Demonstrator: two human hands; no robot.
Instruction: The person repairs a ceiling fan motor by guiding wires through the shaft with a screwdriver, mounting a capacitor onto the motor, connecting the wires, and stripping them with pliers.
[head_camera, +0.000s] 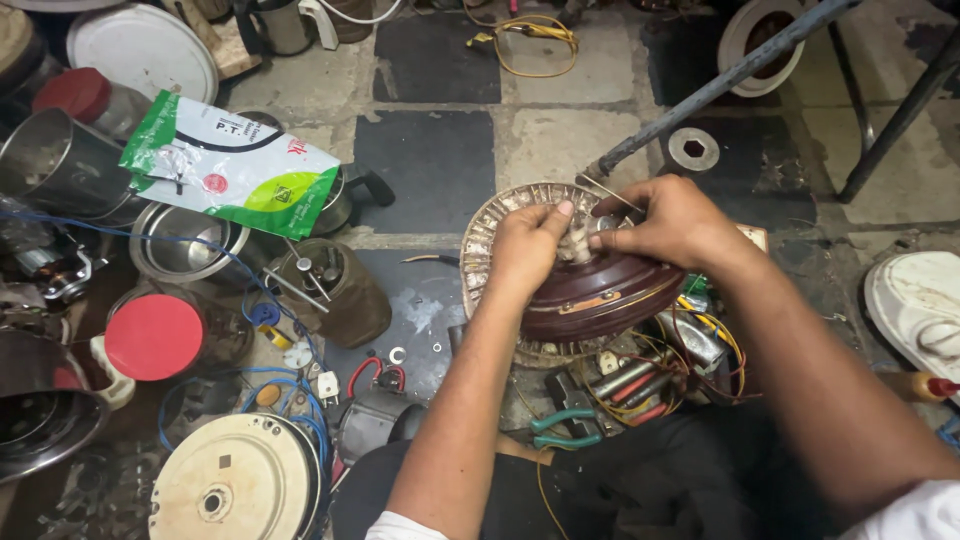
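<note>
Centrally: left hand (525, 245) and right hand (672, 222) both pinched on pale winding leads (577, 245) atop brown ceiling-fan motor housing (600, 295). Housing directly beneath both hands, on floor (435, 150). Teal-handled pliers (562, 425) below right hand; green-white packet (230, 165) far left of left hand.

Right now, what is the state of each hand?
Left hand: closed, pinching the white wire bundle.
Right hand: closed on the same bundle, above the brown motor housing.
</note>
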